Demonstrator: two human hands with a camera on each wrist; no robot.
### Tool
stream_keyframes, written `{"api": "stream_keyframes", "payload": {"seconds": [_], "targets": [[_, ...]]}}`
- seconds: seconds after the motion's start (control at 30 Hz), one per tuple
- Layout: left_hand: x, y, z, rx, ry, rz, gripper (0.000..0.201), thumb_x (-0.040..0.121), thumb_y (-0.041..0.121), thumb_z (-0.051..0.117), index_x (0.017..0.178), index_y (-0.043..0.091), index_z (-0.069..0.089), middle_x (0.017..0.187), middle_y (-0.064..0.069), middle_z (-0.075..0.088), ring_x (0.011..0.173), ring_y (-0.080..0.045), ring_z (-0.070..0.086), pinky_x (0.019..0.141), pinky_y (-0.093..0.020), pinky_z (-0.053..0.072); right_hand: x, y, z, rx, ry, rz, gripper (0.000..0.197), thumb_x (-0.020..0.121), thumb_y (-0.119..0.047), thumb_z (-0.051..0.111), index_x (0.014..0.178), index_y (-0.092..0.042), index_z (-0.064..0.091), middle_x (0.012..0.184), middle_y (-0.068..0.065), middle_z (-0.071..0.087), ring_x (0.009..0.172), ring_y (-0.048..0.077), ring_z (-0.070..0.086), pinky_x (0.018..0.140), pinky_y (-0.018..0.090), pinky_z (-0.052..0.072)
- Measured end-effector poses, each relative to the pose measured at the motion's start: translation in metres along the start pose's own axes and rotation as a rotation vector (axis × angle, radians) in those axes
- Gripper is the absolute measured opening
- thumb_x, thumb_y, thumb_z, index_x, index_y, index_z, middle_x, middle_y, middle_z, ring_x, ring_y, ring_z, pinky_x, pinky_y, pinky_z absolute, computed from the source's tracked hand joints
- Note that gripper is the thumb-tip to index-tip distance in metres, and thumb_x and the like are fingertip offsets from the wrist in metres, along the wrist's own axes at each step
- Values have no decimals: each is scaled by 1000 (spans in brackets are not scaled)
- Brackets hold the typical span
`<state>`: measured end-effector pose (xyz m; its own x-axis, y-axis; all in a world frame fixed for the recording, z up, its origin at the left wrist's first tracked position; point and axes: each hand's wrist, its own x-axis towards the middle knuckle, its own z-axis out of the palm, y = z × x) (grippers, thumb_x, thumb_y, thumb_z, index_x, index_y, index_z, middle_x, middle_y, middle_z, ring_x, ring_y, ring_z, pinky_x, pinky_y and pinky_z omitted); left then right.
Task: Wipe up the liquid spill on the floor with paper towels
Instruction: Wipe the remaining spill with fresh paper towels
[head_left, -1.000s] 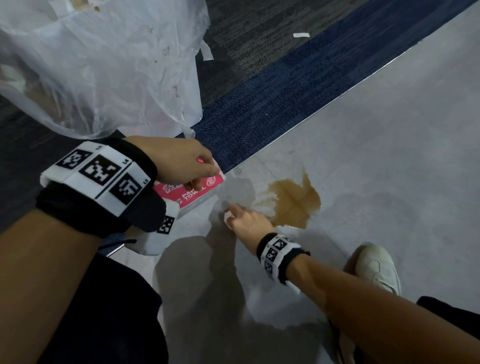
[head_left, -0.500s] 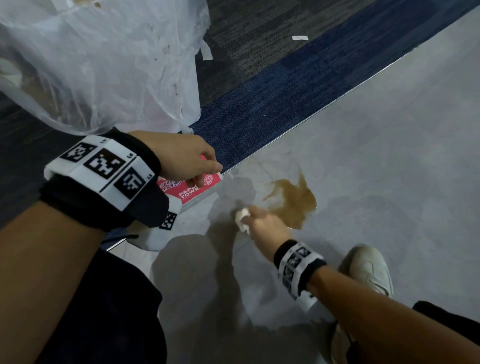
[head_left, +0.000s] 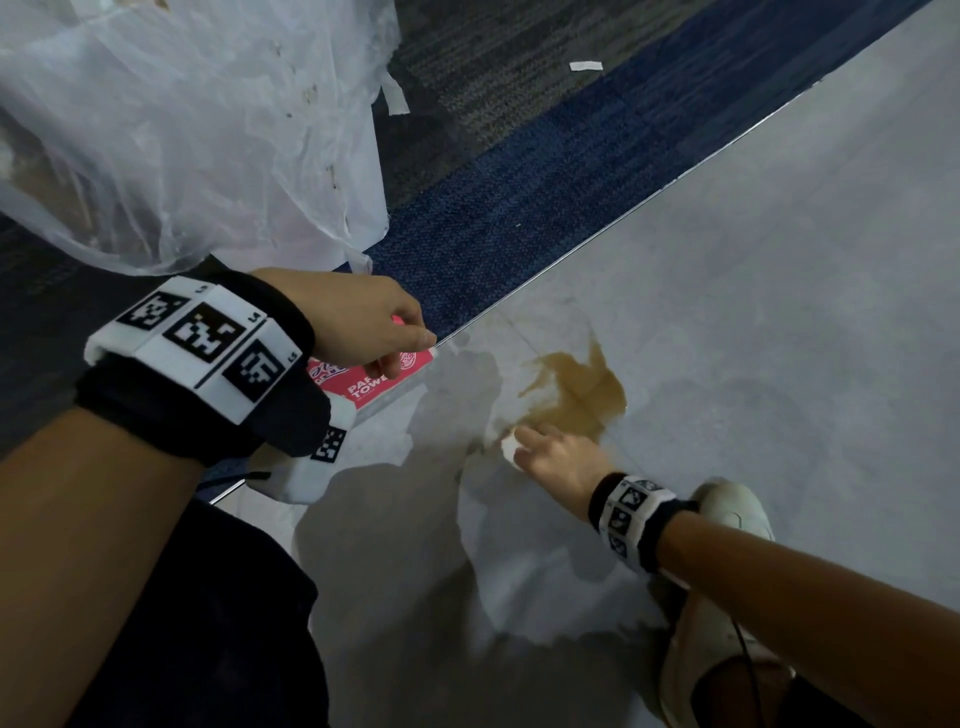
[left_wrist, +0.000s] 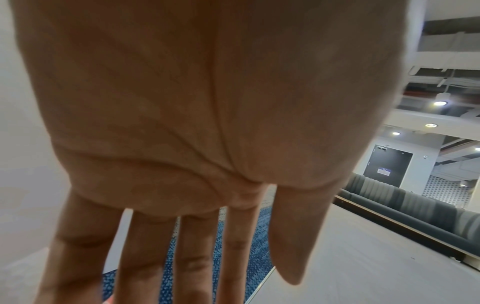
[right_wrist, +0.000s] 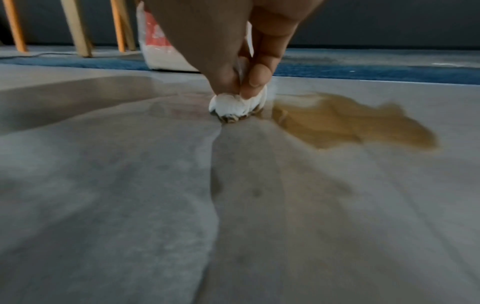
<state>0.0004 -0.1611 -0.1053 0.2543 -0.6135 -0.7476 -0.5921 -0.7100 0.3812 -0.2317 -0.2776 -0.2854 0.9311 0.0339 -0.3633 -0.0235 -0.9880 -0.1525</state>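
A brown spill (head_left: 576, 395) lies on the grey floor (head_left: 753, 312). My right hand (head_left: 524, 441) pinches a small white paper towel wad (head_left: 510, 448) and presses it to the floor at the puddle's near left edge. In the right wrist view the wad (right_wrist: 239, 105) is stained brown underneath and sits just left of the spill (right_wrist: 350, 125). My left hand (head_left: 410, 343) rests over a red paper towel pack (head_left: 374, 387) by the carpet edge. Its fingers (left_wrist: 145, 257) are straight and spread.
A large clear plastic bag (head_left: 182, 130) sits on the blue carpet (head_left: 519, 234) at the upper left. A metal strip (head_left: 675, 179) divides carpet from floor. My white shoe (head_left: 732, 514) stands right of the right wrist. Wooden chair legs (right_wrist: 78, 26) stand behind the pack.
My right hand has slid the wad to the right, up to the near edge of the puddle. The left hand has stayed on the pack.
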Motion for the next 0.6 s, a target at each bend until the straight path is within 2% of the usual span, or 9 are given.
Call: {"api": "stream_keyframes", "payload": {"seconds": [0.03,0.07,0.13,0.27,0.33,0.4,0.43,0.5,0.6], "targets": [[0,0,0,-3,0,-2,22,97,40,42,93,27,59,84,6,73,84,-12,70,78,-28,50,-1,8,-1,7,15,22,21,68,2,73,86,-5,65,101,12,58,75,33,62,43,33,49],[0,0,0,-6,0,-4,22,97,40,42,97,26,59,84,5,73,84,-13,70,77,-27,50,-2,15,-5,22,27,40,23,64,4,75,83,-4,66,100,13,59,71,34,63,41,34,51],[0,1,0,-6,-1,-4,23,96,40,43,102,25,59,86,4,73,83,-13,69,73,-26,50,-1,29,-8,-12,55,82,29,48,6,82,69,-6,66,90,14,64,56,31,61,34,30,48],[-1,1,0,-10,4,-2,26,97,40,43,104,22,60,86,4,73,84,-14,70,70,-25,48,0,55,-7,11,0,224,44,30,-7,94,63,-12,64,73,8,55,48,27,55,35,23,39],[-1,0,1,-12,4,-3,27,97,40,43,104,21,61,86,3,73,84,-14,70,77,-29,52,-3,57,-8,49,38,274,40,34,-3,91,63,-13,65,69,5,52,45,25,52,37,20,29],[-1,0,1,-13,8,-1,28,97,39,43,102,19,62,84,3,73,83,-14,70,84,-33,53,-6,53,-8,79,119,274,37,40,3,87,67,-12,67,69,6,53,46,26,52,39,20,27],[-1,0,0,-14,11,-1,29,97,39,43,102,19,63,84,3,73,81,-13,70,83,-33,53,-5,48,-8,103,162,256,33,45,4,85,69,-11,68,72,7,53,47,27,53,38,21,31],[0,2,0,-11,15,-6,28,97,39,43,103,20,62,84,4,73,76,-11,68,72,-27,52,-3,32,-6,165,239,200,23,60,3,78,76,-9,68,77,9,54,49,30,55,38,27,40],[2,5,1,6,14,-7,28,97,39,43,106,21,61,85,4,73,74,-9,67,62,-23,46,6,-3,-10,201,250,134,20,70,-4,72,89,-10,68,85,10,57,56,31,60,43,28,39]]}}
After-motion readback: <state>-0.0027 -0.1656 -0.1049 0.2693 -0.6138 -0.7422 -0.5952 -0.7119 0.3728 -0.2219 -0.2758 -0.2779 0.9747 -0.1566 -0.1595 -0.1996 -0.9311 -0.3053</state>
